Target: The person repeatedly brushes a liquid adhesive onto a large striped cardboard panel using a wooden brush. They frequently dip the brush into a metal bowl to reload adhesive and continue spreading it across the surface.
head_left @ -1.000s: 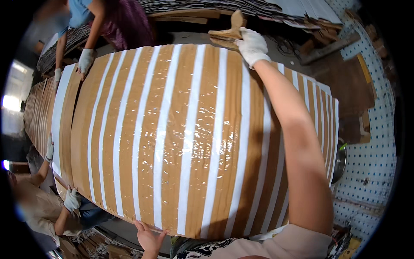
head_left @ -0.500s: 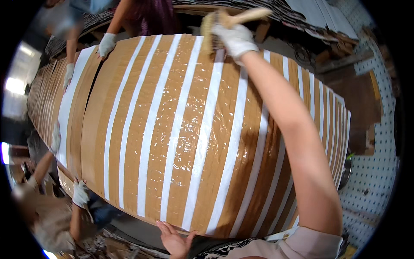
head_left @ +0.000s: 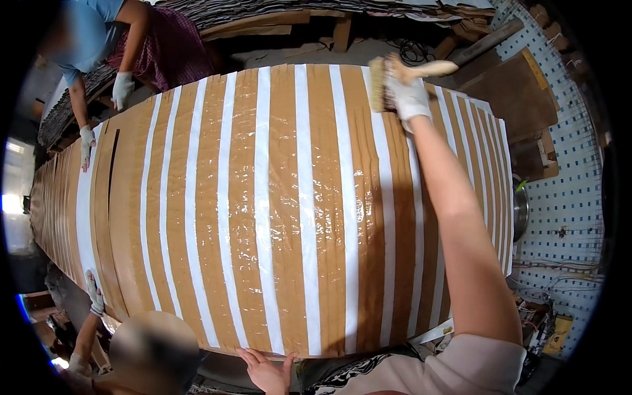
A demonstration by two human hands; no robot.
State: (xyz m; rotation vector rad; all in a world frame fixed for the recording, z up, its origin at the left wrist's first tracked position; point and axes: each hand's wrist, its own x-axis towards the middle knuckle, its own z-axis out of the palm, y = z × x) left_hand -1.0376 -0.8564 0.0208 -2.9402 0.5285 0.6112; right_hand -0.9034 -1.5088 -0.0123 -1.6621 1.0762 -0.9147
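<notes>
A long work surface covered in overlapping brown sheets (head_left: 283, 138) with white strips (head_left: 308, 263) between them spreads in front of me. Its middle part shines as if wet. At the far edge, right of the middle, my gloved right hand (head_left: 409, 99) grips a wide brush (head_left: 378, 85) with pale bristles and a wooden handle. The bristles are at the sheets; whether they touch is hard to tell. My bare left hand (head_left: 268, 372) rests at the near edge with fingers spread, holding nothing.
Far left, a co-worker in blue has one gloved hand (head_left: 87, 148) on a white strip and another (head_left: 122, 90) raised. A near-left co-worker's gloved hand (head_left: 95, 293) touches the same strip. Right stand a brown board (head_left: 510, 99) and a metal bowl (head_left: 521, 212). Stacked sheets (head_left: 263, 16) lie behind.
My view has shifted. The brush in my right hand has moved rightward along the far edge. The far co-worker's one hand has come off the sheets; the near co-worker has leaned in.
</notes>
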